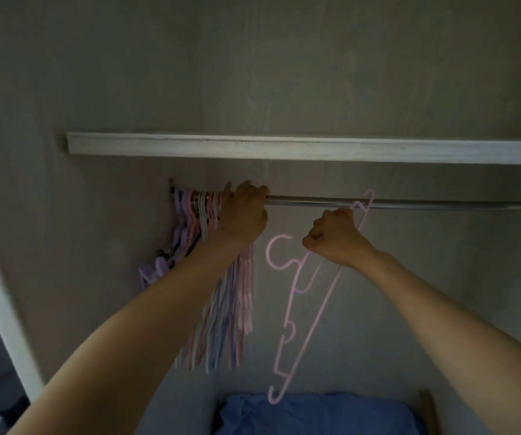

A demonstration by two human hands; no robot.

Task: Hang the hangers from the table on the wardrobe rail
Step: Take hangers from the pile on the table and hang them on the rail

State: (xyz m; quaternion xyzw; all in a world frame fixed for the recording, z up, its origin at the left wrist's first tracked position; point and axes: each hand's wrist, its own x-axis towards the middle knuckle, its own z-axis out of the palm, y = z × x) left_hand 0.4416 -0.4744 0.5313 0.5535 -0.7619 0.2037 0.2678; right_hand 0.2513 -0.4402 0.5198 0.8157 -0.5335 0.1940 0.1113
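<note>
A metal wardrobe rail (410, 203) runs across the wardrobe under a shelf. Several pink, purple, blue and white hangers (221, 306) hang bunched at its left end. My left hand (246, 211) is up at the rail beside that bunch, fingers curled over the bar and the hanger hooks; exactly what it grips is hidden. My right hand (334, 237) grips a pink plastic hanger (290, 315) just below the rail. That hanger is tilted, its hook pointing left, one end reaching above the rail and the other hanging low.
A pale wooden shelf (284, 149) sits right above the rail. Grey wardrobe walls close in at the left and back. Blue fabric (315, 416) lies at the bottom. The rail to the right of my hands carries no hangers.
</note>
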